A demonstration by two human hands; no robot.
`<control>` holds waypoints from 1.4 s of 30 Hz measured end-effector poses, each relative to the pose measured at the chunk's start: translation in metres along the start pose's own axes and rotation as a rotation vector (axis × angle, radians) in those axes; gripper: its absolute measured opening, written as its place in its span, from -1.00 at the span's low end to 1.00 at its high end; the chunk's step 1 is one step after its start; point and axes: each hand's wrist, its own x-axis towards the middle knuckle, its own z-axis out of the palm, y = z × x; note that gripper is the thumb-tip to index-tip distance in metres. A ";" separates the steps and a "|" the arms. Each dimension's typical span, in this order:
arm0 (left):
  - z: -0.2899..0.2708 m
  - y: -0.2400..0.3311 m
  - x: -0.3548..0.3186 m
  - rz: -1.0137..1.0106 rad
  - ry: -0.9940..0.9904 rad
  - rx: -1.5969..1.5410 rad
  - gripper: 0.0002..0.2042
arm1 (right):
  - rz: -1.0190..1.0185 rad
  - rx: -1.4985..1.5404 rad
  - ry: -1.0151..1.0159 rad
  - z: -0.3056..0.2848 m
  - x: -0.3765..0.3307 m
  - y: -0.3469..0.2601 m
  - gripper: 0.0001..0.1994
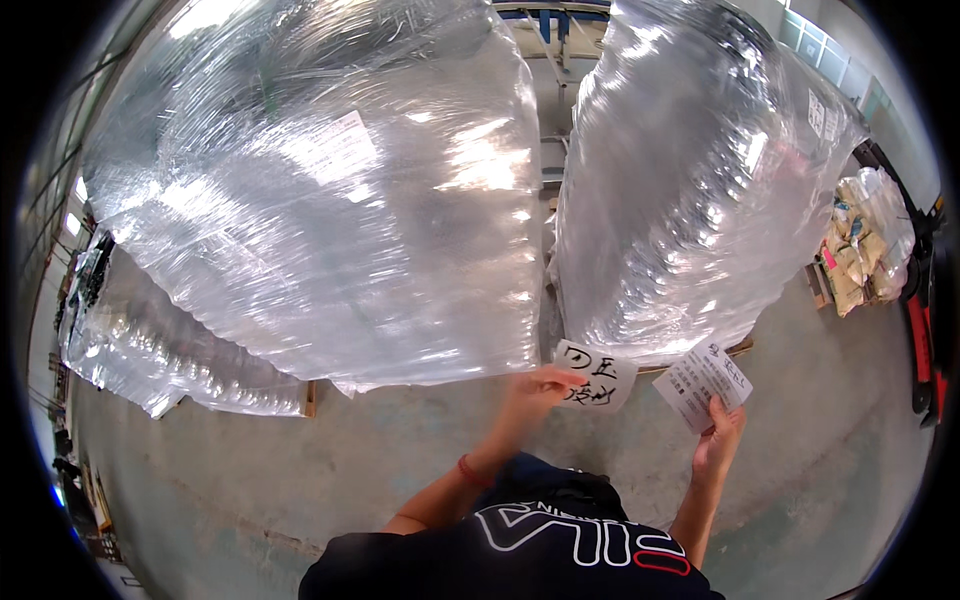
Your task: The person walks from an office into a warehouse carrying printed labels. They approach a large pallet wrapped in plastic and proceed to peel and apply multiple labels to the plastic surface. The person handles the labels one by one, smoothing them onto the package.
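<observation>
1. White handwritten sheet [606, 379] is best pinched, I judge, at its edge, so no finger covers the writing.
2. Left hand [541, 388], blurred, grasps it at the left side; right hand [718, 440] grasps the printed sheet [702, 388] at its lower edge.
3. Both are thin, dark-marked, before the film-wrapped stack [660, 230].

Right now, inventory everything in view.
Tall film-wrapped loads: two, silvery, upper half
Low film-wrapped load: one, silvery, far left
Paper labels: at least two, white, on tall loads
Plastic-covered bags: several, tan, right
Upright equipment: one, red-and-black, right edge
Concrete floor: one, grey, beneath
Handwritten paper sheet: one, white, lower centre
Printed paper sheet: one, white, lower right
Printed shirt: one, dark, bottom
Left hand: one, bare, holding handwritten sheet
Right hand: one, bare, holding printed sheet
</observation>
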 end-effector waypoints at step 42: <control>0.582 -0.172 0.133 -0.430 -0.455 -0.106 -0.77 | 0.092 0.048 0.115 -0.455 0.131 -0.148 -0.75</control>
